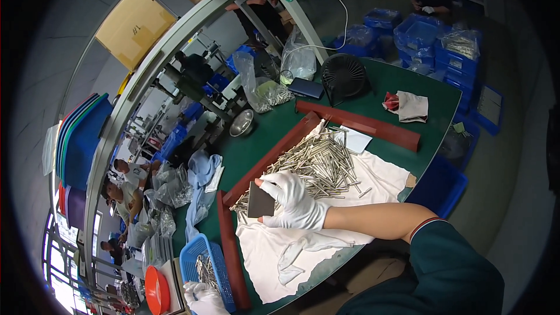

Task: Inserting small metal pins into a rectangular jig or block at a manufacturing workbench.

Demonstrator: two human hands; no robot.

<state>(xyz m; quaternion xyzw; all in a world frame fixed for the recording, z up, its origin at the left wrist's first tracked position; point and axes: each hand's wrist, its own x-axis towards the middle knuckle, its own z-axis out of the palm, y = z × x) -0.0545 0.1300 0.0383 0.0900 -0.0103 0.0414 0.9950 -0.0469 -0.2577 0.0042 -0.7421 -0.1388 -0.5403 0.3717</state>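
My right hand (297,199), in a white glove with bare fingertips showing, holds a dark brown flat rectangular block (261,200) by its edges between thumb and fingers. Just beyond it a heap of thin metal pins (318,163) is spread on a pale cloth (262,262). At the lower edge, my left hand (205,298), also gloved in white, is at the near end of a blue plastic basket (191,252) with metal pins in it. The frame cuts this hand off, and its grip does not show clearly.
Reddish-brown rails (373,126) border the cloth on the green table (385,76). A black fan (344,76), metal bowl (242,123) and bags of pins (274,94) stand farther back. An orange-red basin (157,291) is at lower left. Blue crates (458,61) and co-workers surround the table.
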